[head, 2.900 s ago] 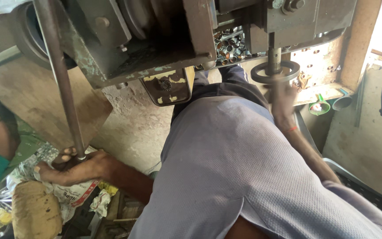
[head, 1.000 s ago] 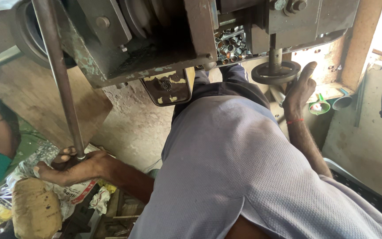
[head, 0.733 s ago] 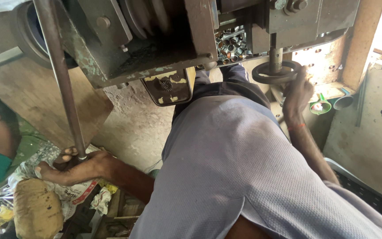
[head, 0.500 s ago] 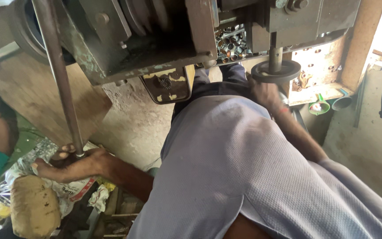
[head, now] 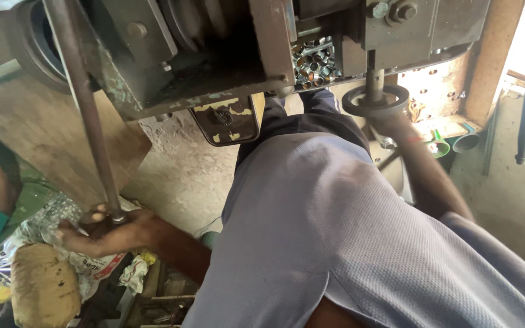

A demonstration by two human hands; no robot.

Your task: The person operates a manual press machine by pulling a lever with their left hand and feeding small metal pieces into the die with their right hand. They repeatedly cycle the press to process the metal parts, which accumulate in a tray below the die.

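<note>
- Left hand [head: 101, 231], arm stretched low, grips the base of the rod [head: 86, 121].
- Right hand [head: 390, 124], arm raised, touches the handwheel [head: 375, 100] from below; its grip cannot be told.

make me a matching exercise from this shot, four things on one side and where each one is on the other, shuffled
Things:
1. left hand
2. right hand
3. small metal rings
4. green cup

Places:
A. heaped in the machine, top centre
B. at the foot of the long rod, lower left
C. on the ledge at right, beside the forearm
D. just under the round handwheel

Pairs: 1-B, 2-D, 3-A, 4-C
</note>
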